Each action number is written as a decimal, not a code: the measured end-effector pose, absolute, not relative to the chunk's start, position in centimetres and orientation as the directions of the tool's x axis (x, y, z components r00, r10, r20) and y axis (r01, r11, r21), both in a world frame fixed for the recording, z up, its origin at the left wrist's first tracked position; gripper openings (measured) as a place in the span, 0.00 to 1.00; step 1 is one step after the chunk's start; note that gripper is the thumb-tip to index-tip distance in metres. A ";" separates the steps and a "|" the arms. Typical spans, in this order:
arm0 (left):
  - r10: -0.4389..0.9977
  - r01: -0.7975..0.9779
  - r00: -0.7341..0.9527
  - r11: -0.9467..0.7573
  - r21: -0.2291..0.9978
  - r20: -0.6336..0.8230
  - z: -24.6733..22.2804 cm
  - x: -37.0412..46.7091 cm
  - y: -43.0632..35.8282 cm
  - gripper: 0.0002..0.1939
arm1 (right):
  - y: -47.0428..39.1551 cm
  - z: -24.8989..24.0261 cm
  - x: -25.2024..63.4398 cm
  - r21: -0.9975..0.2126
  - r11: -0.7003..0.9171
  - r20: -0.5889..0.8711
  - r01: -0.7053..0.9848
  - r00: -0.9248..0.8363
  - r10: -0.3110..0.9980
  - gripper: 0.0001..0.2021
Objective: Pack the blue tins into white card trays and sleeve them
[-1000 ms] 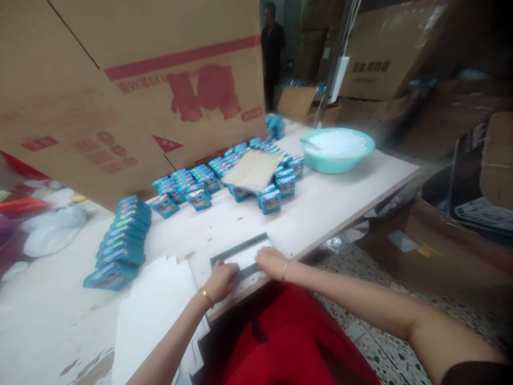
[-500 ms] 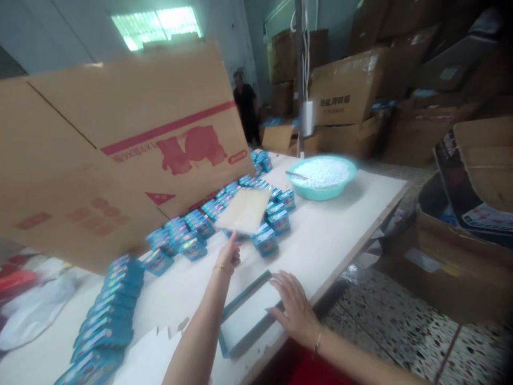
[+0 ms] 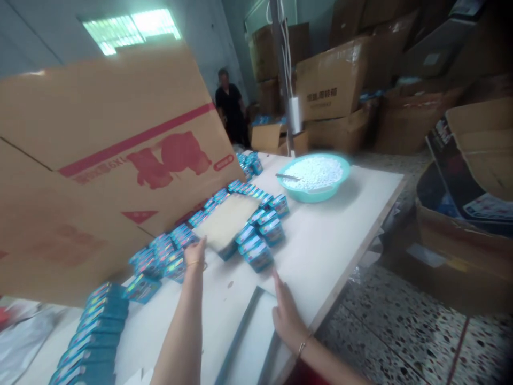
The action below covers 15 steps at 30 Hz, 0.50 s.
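Observation:
My left hand (image 3: 195, 252) is closed at the near left edge of a cream flat panel (image 3: 228, 220), its thumb at the edge; the curled fingers are partly hidden. The panel lies among small blue printed boxes (image 3: 256, 252), with a teal side showing below its near edge. My right hand (image 3: 286, 313) holds nothing that I can see. Its index finger stretches toward the nearest blue boxes, while the other fingers bend. Below it, a shallow teal-rimmed tray (image 3: 252, 334) with a pale inside lies at the table's front edge, partly out of frame.
A teal bowl (image 3: 315, 195) of small white pieces holds a metal utensil. Leaning behind the boxes is a large cardboard sheet (image 3: 100, 128). A row of blue boxes (image 3: 94, 337) lines the left. A person (image 3: 231, 109) stands beyond; an opened carton (image 3: 452, 246) stands at right.
My left hand has shifted left along the panel's near edge. My right hand has left the tray's rim and reaches forward, index finger out. The view has also shifted.

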<state>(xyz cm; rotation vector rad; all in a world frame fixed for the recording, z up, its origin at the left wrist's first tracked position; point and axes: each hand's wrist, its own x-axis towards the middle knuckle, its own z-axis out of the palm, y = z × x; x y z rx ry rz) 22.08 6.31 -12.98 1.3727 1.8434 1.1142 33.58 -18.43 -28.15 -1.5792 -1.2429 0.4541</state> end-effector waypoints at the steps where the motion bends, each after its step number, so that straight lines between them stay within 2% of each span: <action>1: 0.945 0.540 -0.310 0.089 0.837 0.100 -12.6 21.5 5.9 0.22 | -18.1 -28.3 34.6 -0.890 0.099 0.282 0.444 0.369 0.886 0.42; 2: 0.944 0.607 -0.276 0.025 0.794 0.181 -12.4 21.2 5.2 0.25 | -17.7 -28.4 35.8 -0.904 0.126 0.280 0.408 0.345 0.896 0.41; 3: 0.948 0.679 -0.166 -0.090 0.729 0.272 -12.4 21.3 4.2 0.27 | -17.3 -28.3 37.0 -0.912 0.147 0.281 0.382 0.325 0.903 0.39; 5: 0.879 0.757 0.264 -0.444 0.479 0.398 -13.0 22.7 2.1 0.31 | -16.5 -27.8 39.3 -0.906 0.177 0.303 0.384 0.300 0.904 0.36; 7: 0.690 0.667 0.651 -0.719 0.195 0.315 -14.1 25.0 0.4 0.41 | -16.2 -27.0 41.0 -0.878 0.171 0.333 0.448 0.312 0.890 0.33; 8: 0.634 0.630 0.738 -0.770 0.103 0.230 -14.7 26.2 -0.1 0.47 | -16.4 -26.6 41.3 -0.860 0.143 0.337 0.491 0.334 0.880 0.31; 10: 0.634 0.636 0.770 -0.771 -0.015 0.080 -15.7 28.0 -0.6 0.55 | -17.7 -26.2 40.9 -0.818 0.028 0.304 0.574 0.390 0.869 0.32; 11: 0.651 0.651 0.759 -0.757 -0.047 0.027 -16.1 28.6 -0.6 0.55 | -18.8 -26.2 40.1 -0.793 -0.041 0.273 0.608 0.415 0.868 0.35; 13: 0.671 0.668 0.741 -0.739 -0.081 -0.018 -16.4 29.3 -0.7 0.53 | -21.3 -26.5 37.9 -0.735 -0.151 0.213 0.661 0.436 0.874 0.45; 15: 0.666 0.663 0.746 -0.743 -0.091 -0.005 -16.3 29.5 -1.0 0.48 | -23.4 -27.0 35.7 -0.686 -0.189 0.197 0.702 0.430 0.881 0.49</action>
